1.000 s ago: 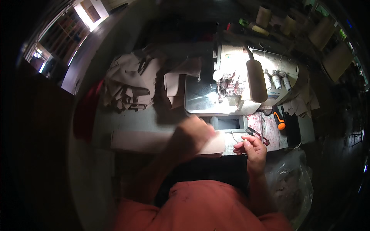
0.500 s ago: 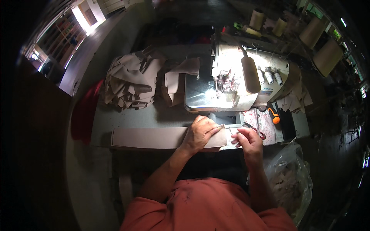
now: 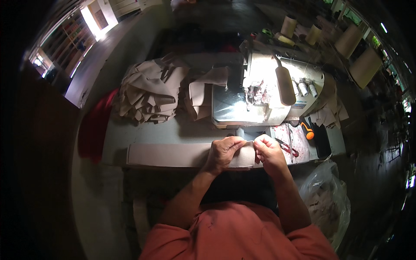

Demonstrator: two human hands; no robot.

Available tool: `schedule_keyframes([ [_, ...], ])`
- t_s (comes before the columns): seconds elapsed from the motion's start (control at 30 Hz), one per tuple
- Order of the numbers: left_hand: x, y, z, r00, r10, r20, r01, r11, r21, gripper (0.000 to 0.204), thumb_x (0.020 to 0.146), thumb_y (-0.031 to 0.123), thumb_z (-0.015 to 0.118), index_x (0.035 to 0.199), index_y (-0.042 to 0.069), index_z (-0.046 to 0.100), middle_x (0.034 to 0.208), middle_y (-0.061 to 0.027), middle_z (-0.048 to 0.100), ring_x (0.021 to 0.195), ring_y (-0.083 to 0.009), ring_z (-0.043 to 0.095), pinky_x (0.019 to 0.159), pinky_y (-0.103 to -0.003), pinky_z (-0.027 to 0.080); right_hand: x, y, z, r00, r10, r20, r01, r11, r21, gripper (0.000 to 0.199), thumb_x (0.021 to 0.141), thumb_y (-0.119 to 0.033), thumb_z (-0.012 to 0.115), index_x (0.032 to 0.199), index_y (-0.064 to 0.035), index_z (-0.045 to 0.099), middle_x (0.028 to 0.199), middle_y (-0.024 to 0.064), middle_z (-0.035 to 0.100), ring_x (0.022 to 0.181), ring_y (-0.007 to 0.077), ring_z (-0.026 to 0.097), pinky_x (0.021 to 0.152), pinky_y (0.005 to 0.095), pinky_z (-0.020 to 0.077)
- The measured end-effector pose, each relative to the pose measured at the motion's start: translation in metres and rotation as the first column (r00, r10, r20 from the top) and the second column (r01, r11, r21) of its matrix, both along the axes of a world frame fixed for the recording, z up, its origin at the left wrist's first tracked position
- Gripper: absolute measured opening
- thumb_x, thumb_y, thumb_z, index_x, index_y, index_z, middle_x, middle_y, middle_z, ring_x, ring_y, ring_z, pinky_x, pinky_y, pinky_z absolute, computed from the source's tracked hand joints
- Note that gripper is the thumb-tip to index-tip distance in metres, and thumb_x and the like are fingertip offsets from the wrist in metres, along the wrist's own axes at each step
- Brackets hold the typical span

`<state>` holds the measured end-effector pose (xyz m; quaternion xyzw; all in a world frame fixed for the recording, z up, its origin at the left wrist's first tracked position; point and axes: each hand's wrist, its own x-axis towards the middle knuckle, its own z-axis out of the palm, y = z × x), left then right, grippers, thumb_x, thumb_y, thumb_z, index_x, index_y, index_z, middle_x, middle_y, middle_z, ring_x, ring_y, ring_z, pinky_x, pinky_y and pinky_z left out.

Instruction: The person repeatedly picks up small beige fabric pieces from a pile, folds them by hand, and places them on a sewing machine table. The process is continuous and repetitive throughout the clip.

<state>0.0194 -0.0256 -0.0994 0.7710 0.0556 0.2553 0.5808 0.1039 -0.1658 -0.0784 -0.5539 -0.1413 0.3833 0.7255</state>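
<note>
A long beige fabric strip (image 3: 173, 154) lies along the front edge of the table. Near its right end, my left hand (image 3: 223, 154) is closed on the strip, thumb and forefinger pinching the upper edge. Right beside it, my right hand (image 3: 269, 154) pinches the corner of the same strip, its fingertips almost meeting those of the left. Beyond both hands stands a white sewing machine (image 3: 268, 86), its lamp lighting the needle area and the shiny metal plate (image 3: 229, 106). A pair of red-handled snips (image 3: 289, 149) lies just right of my right hand.
A heap of beige fabric pieces (image 3: 149, 91) sits at the back left, with a folded piece (image 3: 200, 95) beside the machine. An orange-handled tool (image 3: 308, 131) rests at the right. Thread cones (image 3: 349, 40) stand behind. A clear plastic bag (image 3: 325, 199) hangs at the right front.
My right hand has moved left and up to the strip's corner and now pinches it. My left hand stays on the strip, its fingers slightly shifted. The view has shifted a little.
</note>
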Motion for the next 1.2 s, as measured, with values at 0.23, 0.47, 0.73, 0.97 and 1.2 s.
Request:
schedule_keyframes([
  [0.23, 0.010, 0.003, -0.011, 0.970, -0.005, 0.244, 0.005, 1.000, -0.002, 0.007, 0.075, 0.001, 0.056, 0.082, 0.002, 0.056, 0.077, -0.0097, 0.058, 0.071, -0.0194, 0.057, 0.064, -0.027, 0.044, 0.013, -0.010, -0.027, 0.857, -0.028, 0.514, 0.246, 0.899, -0.362, 0.019, 0.080, -0.016, 0.055, 0.088, -0.0001, 0.051, 0.069, 0.0021, 0.053, 0.060, 0.0078, 0.047, 0.054, 0.0203, 0.0401],
  [0.47, -0.003, 0.000, 0.008, 0.953, 0.152, 0.264, -0.216, 0.948, 0.233, 0.006, 0.075, 0.006, 0.056, 0.079, 0.001, 0.054, 0.074, -0.0096, 0.053, 0.072, -0.0225, 0.054, 0.066, -0.032, 0.043, 0.006, 0.013, 0.005, 0.834, 0.111, 0.540, -0.020, 0.985, -0.172, 0.011, 0.074, -0.010, 0.060, 0.074, 0.0001, 0.054, 0.077, 0.0043, 0.053, 0.065, 0.0100, 0.048, 0.058, 0.0230, 0.0399],
  [0.73, -0.080, 0.005, 0.014, 0.985, 0.058, 0.162, 0.112, 0.498, -0.860, 0.047, 0.078, 0.032, 0.055, 0.114, 0.006, 0.040, 0.115, -0.0094, 0.044, 0.104, -0.0254, 0.042, 0.087, -0.038, 0.035, -0.033, 0.030, 0.069, 0.895, -0.015, 0.446, 0.045, 0.997, -0.055, 0.007, 0.077, -0.004, 0.052, 0.080, 0.0016, 0.055, 0.071, 0.0020, 0.057, 0.064, 0.0071, 0.052, 0.056, 0.0211, 0.0417],
  [0.97, -0.146, 0.128, 0.030, 0.579, 0.785, 0.218, -0.144, 0.362, -0.921, 0.046, 0.087, 0.028, 0.038, 0.121, -0.002, 0.032, 0.122, -0.0148, 0.039, 0.115, -0.0248, 0.036, 0.096, -0.037, 0.029, -0.016, 0.007, 0.043, 0.998, -0.060, 0.015, 0.060, 0.998, -0.002, 0.014, 0.081, -0.009, 0.048, 0.085, 0.0034, 0.053, 0.076, 0.0081, 0.058, 0.064, 0.0114, 0.057, 0.058, 0.0231, 0.0487],
  [1.2, -0.064, 0.017, 0.028, 0.978, 0.180, 0.107, -0.184, 0.982, 0.033, 0.051, 0.080, 0.004, 0.044, 0.125, -0.008, 0.021, 0.128, -0.0224, 0.029, 0.119, -0.0366, 0.027, 0.097, -0.042, 0.023, -0.045, 0.059, 0.045, 0.982, 0.157, -0.103, -0.152, 0.987, 0.052, 0.021, 0.084, -0.019, 0.048, 0.083, 0.0009, 0.053, 0.073, 0.0039, 0.056, 0.065, 0.0089, 0.055, 0.055, 0.0227, 0.0480],
])
